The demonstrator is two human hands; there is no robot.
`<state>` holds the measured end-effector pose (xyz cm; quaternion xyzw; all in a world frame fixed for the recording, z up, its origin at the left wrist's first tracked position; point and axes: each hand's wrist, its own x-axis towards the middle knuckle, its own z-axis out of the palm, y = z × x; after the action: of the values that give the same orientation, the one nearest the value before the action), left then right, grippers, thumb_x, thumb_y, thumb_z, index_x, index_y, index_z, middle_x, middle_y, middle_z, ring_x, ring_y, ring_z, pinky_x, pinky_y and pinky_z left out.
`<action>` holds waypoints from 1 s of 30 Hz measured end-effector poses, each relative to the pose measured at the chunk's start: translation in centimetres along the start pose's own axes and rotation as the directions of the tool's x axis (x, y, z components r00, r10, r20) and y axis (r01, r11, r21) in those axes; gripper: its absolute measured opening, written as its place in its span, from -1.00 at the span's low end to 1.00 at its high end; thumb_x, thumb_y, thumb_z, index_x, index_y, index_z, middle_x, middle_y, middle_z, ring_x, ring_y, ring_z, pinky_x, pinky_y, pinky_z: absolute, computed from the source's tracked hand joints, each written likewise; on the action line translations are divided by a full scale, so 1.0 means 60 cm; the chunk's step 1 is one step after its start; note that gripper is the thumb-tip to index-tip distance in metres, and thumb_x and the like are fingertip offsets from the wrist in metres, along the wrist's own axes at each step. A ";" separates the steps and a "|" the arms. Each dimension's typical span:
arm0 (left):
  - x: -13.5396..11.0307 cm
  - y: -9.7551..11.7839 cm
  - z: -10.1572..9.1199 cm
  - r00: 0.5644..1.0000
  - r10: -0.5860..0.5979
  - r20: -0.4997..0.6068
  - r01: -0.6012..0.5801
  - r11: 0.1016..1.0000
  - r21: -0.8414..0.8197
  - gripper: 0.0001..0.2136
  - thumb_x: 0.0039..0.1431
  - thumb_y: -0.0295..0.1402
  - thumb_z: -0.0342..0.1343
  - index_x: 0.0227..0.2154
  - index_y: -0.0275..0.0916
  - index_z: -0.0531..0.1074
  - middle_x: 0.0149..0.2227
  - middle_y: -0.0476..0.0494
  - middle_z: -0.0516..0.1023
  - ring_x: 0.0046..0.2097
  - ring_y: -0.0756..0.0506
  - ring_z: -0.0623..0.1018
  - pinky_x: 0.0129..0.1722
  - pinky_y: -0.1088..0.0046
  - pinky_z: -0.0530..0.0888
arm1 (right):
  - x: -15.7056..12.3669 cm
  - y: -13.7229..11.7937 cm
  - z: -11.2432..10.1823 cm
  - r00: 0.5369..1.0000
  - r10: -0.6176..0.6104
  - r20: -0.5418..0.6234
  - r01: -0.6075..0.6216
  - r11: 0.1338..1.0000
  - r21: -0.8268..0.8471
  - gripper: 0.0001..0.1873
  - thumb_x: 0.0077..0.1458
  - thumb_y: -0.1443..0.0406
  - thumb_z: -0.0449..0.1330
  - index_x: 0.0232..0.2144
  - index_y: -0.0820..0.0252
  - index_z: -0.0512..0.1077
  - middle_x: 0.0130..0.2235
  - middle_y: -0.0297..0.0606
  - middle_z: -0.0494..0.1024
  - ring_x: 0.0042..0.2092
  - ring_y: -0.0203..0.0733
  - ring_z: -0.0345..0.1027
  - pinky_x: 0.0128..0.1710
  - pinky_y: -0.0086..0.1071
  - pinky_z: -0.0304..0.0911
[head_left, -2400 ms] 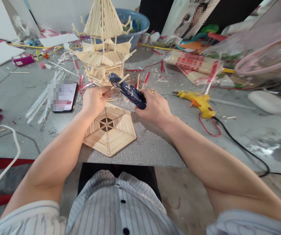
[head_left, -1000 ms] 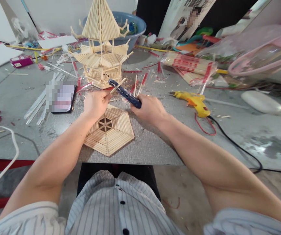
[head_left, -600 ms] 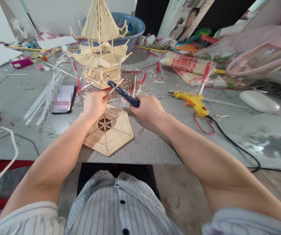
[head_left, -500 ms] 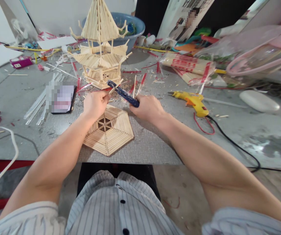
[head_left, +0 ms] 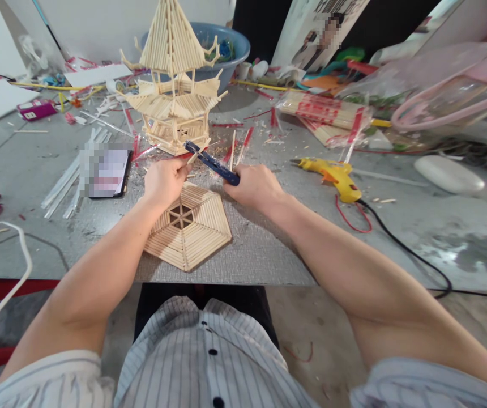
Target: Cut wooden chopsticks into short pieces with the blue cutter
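My left hand [head_left: 165, 178] pinches a thin wooden stick [head_left: 196, 154] near its lower end, the stick slanting up to the right. A slim dark blue hand tool [head_left: 216, 164] is in my closed right hand [head_left: 254, 184]; its far end meets the stick, and its exact kind is unclear. Pale sticks [head_left: 232, 148] stand out just beyond my right hand; whether its fingers hold them is unclear. Under and between my hands lies a flat hexagonal stick panel [head_left: 203, 235] with a dark opening at its middle. Close behind is a tiered stick pagoda [head_left: 171, 107].
A yellow glue gun [head_left: 332, 177] with a black cord lies to the right, near a white computer mouse [head_left: 449, 174]. On the left are a phone [head_left: 114, 173] and clear glue sticks [head_left: 67, 170]. Bagged sticks [head_left: 324, 110] and a blue basin [head_left: 237, 48] are farther back.
Almost nothing differs. Both hands, the stick and the blue tool keep their places, with only a tiny shift of the whole view.
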<state>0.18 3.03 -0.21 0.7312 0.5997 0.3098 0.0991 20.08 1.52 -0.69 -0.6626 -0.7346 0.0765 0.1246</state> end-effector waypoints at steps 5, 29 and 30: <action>-0.003 0.009 -0.008 0.999 -0.014 0.028 0.014 1.000 0.002 -0.69 0.18 -0.23 0.04 -0.63 -0.23 0.40 -0.66 -0.02 0.38 -0.50 -0.02 0.39 -0.41 0.44 0.25 | -0.002 -0.001 0.001 0.998 0.053 0.037 -0.054 0.998 0.015 -0.64 0.07 0.11 0.06 -0.28 0.21 0.53 -0.29 -0.02 0.59 -0.22 0.09 0.48 -0.30 -0.20 0.27; 0.005 0.016 -0.008 0.903 -0.256 0.345 0.427 0.615 -0.663 -0.86 0.18 -0.34 0.12 -0.42 -0.31 0.45 -0.51 -0.04 0.50 -0.59 0.09 0.43 -0.52 0.54 0.35 | -0.003 0.015 0.006 0.994 0.076 -0.076 -0.077 0.997 -0.021 -0.57 0.09 0.13 0.09 -0.03 0.20 0.39 -0.05 0.03 0.51 -0.06 0.13 0.39 -0.17 -0.12 0.27; 0.005 0.017 -0.008 0.904 -0.257 0.342 0.426 0.612 -0.666 -0.86 0.18 -0.35 0.12 -0.43 -0.31 0.45 -0.51 -0.04 0.50 -0.59 0.09 0.42 -0.53 0.54 0.35 | -0.003 0.015 0.007 0.994 0.074 -0.079 -0.075 0.997 -0.018 -0.56 0.09 0.14 0.09 -0.02 0.21 0.39 -0.05 0.04 0.51 -0.06 0.13 0.39 -0.17 -0.12 0.27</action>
<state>0.76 2.92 0.82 0.5305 0.5412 0.4170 0.5017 20.85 1.45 -1.34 -0.6933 -0.7047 0.0475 0.1432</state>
